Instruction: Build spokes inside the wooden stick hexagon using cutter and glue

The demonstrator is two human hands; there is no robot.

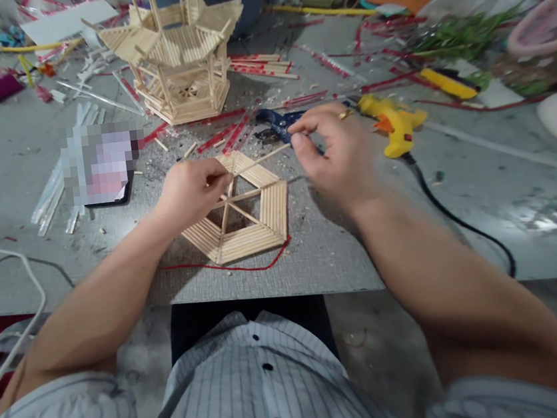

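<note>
A thin wooden stick is pinched between both hands, just above a flat hexagonal roof panel made of glued sticks with spokes across its open middle. My left hand grips the stick's left end over the panel's near-left side. My right hand holds the right end, fingers closed, a ring on one finger. Blue pliers lie just behind my right hand. A stick-built pagoda model stands further back.
A yellow glue gun lies right of my right hand, its black cord running to the table's front edge. Red string curls by the panel. A phone lies left. Loose sticks, wrappers, green plastic plants clutter the back.
</note>
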